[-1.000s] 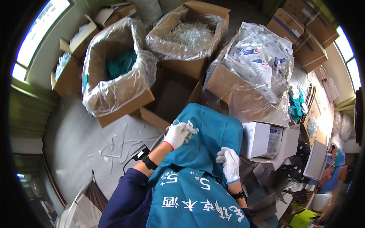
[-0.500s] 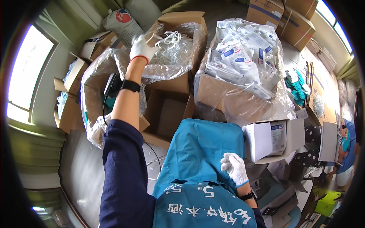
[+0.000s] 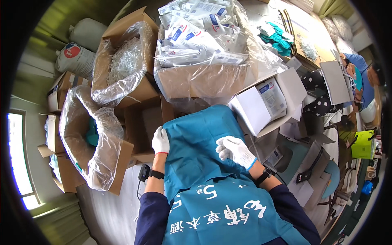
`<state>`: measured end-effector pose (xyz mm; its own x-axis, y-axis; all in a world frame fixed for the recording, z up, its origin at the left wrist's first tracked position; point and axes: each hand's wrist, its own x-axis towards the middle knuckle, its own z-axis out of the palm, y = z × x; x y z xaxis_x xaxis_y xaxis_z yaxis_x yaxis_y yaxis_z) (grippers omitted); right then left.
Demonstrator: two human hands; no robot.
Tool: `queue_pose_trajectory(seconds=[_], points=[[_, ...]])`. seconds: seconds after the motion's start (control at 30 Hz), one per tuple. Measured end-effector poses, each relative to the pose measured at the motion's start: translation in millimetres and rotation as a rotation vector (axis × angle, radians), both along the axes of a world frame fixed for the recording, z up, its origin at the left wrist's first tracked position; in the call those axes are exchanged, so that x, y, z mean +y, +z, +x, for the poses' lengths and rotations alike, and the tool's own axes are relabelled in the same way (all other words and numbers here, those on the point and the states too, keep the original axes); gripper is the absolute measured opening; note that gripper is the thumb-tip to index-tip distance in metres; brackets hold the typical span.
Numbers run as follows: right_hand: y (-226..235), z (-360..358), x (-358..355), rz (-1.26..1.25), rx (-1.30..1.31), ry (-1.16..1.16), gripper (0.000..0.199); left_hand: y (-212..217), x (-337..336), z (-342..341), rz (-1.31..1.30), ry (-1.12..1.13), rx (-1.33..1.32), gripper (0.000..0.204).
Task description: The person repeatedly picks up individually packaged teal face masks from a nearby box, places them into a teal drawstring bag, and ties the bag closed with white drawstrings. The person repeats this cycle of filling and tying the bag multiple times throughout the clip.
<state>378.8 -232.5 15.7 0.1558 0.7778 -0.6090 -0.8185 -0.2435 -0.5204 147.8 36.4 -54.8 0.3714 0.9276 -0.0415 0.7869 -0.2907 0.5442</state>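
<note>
Left hand (image 3: 160, 140): back from the far carton, now closed on the left edge of the teal cloth (image 3: 200, 143).
Right hand (image 3: 235, 150): unmoved, flat and open on the cloth.
Cloth: spread across the lap.

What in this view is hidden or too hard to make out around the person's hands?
- Head view: left hand grips the teal cloth; its fingertips are hidden behind the edge.
- Whatever lies beneath the cloth under the right hand is covered.
- The teal contents of the bag-lined box are veiled by crinkled plastic.
- The open white box shows only its lid; its inside faces away.
</note>
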Motion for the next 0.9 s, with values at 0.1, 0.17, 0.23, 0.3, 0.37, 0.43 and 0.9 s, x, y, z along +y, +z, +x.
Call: queue_pose_trajectory(seconds=[0.1, 0.17, 0.23, 0.3, 0.37, 0.43, 0.9], points=[[15, -6, 3, -0.033, -0.128, 0.000, 0.024, 13, -5, -1, 0.118, -0.010, 0.089, 0.033], [42, 4, 0, -0.009, -0.529, -0.043, 0.019, 25, -16, 2, 0.249, -0.059, 0.013, 0.030], [44, 26, -4, -0.028, -0.912, -0.165, 0.018, 43, -38, 10, 0.358, -0.136, -0.063, 0.030], [33, 74, -14, -0.188, -1.407, -0.376, 0.024, 66, -64, 21, 0.414, -0.237, -0.146, 0.030], [13, 123, -25, -0.367, -1.668, -0.496, 0.036, 75, -88, 37, 0.356, -0.320, -0.226, 0.030], [1, 141, -33, -0.389, -1.375, -0.482, 0.041, 81, -106, 55, 0.298, -0.396, -0.289, 0.031], [6, 71, -6, -0.399, -1.327, -0.228, 0.052, 104, -150, 153, -0.261, -0.534, -0.564, 0.053]])
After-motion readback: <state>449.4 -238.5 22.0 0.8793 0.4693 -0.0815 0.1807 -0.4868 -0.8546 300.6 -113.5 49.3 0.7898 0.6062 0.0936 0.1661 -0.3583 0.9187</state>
